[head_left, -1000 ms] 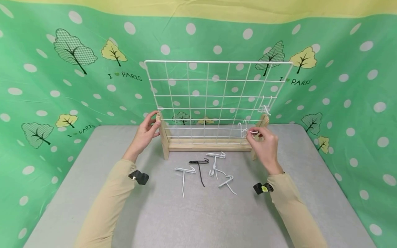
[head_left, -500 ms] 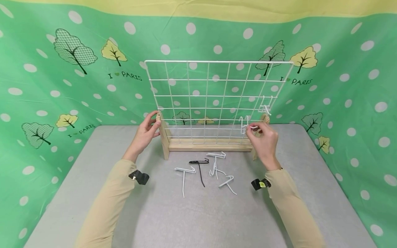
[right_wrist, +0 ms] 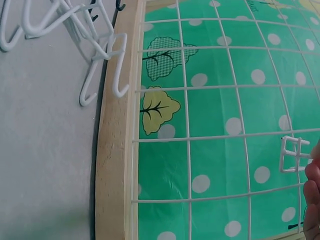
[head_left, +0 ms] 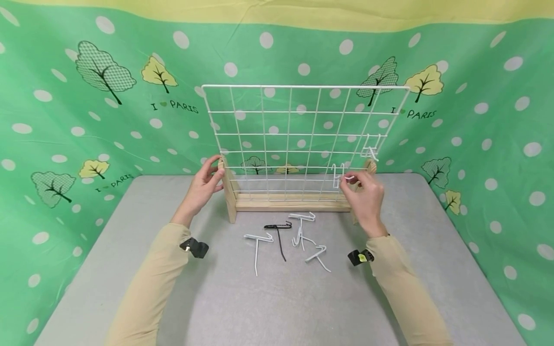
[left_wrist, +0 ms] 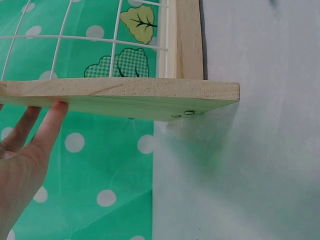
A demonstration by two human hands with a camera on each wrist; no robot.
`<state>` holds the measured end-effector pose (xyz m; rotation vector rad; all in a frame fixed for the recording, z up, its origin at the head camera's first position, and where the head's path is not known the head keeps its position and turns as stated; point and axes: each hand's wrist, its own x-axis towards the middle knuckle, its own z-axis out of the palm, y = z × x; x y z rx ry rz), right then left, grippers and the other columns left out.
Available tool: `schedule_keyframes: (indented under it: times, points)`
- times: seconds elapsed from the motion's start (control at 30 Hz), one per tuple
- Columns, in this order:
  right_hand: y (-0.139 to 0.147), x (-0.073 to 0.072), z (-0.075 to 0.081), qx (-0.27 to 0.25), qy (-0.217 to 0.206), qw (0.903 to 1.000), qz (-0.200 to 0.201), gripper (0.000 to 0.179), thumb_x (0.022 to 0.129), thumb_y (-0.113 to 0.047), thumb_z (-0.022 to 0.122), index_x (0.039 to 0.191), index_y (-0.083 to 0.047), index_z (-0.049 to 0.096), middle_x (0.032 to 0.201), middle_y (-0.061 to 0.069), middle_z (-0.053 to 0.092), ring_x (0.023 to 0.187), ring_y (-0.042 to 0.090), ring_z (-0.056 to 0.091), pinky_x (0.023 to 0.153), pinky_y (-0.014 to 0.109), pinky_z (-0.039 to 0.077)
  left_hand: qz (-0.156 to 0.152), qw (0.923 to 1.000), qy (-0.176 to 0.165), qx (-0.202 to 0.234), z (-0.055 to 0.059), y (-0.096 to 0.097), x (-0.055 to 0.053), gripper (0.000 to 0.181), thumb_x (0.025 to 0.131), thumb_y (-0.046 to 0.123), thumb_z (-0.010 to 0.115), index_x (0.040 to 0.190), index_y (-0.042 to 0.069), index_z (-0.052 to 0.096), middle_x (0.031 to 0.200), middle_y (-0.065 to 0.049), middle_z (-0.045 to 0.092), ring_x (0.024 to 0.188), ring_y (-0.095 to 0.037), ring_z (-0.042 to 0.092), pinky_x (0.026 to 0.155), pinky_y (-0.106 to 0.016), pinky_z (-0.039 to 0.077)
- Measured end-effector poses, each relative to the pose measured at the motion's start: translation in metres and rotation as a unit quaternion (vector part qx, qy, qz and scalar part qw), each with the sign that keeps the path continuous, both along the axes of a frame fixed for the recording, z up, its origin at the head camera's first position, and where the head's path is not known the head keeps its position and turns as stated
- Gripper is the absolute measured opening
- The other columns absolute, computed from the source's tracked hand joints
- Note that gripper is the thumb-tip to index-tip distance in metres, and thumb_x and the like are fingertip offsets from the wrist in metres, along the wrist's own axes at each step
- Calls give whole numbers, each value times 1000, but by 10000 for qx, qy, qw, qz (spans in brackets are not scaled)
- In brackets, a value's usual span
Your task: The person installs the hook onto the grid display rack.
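Observation:
A white wire grid panel [head_left: 291,111] stands upright in a wooden stand [head_left: 294,208]. My right hand [head_left: 367,196] pinches a white metal display hook [head_left: 335,179] by its prong, in front of the panel's lower right part. The hook's two bent ends point up, close to a horizontal wire. In the right wrist view the hook's frame [right_wrist: 283,155] overlaps the grid, and only the fingers' edge shows. My left hand [head_left: 203,182] grips the stand's left upright [head_left: 228,197], thumb on the near side. Its fingertips [left_wrist: 61,107] press the outer face in the left wrist view.
Another white hook [head_left: 370,153] hangs on the panel's right side. On the grey table [head_left: 268,307], in front of the stand, lie several white hooks [head_left: 257,254] and one black hook [head_left: 280,242]. A green dotted curtain [head_left: 130,125] surrounds the table.
My right hand has lifted the hook a little up the panel, then shifted it slightly left. The hook's ends have turned more upright. My left hand stays on the upright.

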<state>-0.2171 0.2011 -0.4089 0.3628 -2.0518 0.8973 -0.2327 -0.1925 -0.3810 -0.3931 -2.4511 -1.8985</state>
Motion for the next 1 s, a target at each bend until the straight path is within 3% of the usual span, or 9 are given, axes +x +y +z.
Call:
schedule_keyframes:
  times: [0.4, 0.77, 0.93, 1.0]
  points:
    - [-1, -1, 5, -22, 87, 9999, -93, 12, 84, -5, 68, 84, 7, 70, 77, 20, 67, 64, 31, 60, 55, 43, 50, 17, 10000, -16, 63, 0, 1, 1, 50, 104, 15, 44, 149, 4, 27, 141, -33, 36, 124, -44, 44, 92, -55, 46]
    - [-5, -1, -8, -193, 22, 9998, -65, 4, 78, 1, 72, 81, 4, 71, 72, 15, 68, 60, 28, 60, 53, 37, 45, 17, 10000, -6, 53, -1, 0, 1, 49, 104, 15, 44, 149, 3, 27, 141, -33, 36, 125, -45, 43, 92, -56, 46]
    - [-7, 2, -11, -158, -1, 9999, -15, 8, 81, -5, 70, 81, 3, 71, 73, 15, 67, 62, 28, 59, 54, 41, 46, -1, 10000, -5, 97, -1, 0, 0, 49, 104, 15, 44, 149, 4, 28, 141, -33, 36, 126, -45, 43, 92, -54, 46]
    - [-7, 2, -13, -136, -22, 9999, -35, 10, 81, -7, 70, 82, 3, 71, 74, 15, 67, 63, 28, 58, 55, 41, 46, 6, 9999, -37, 132, -6, -2, -4, 49, 104, 16, 45, 149, 7, 28, 142, -32, 36, 126, -44, 43, 93, -53, 47]
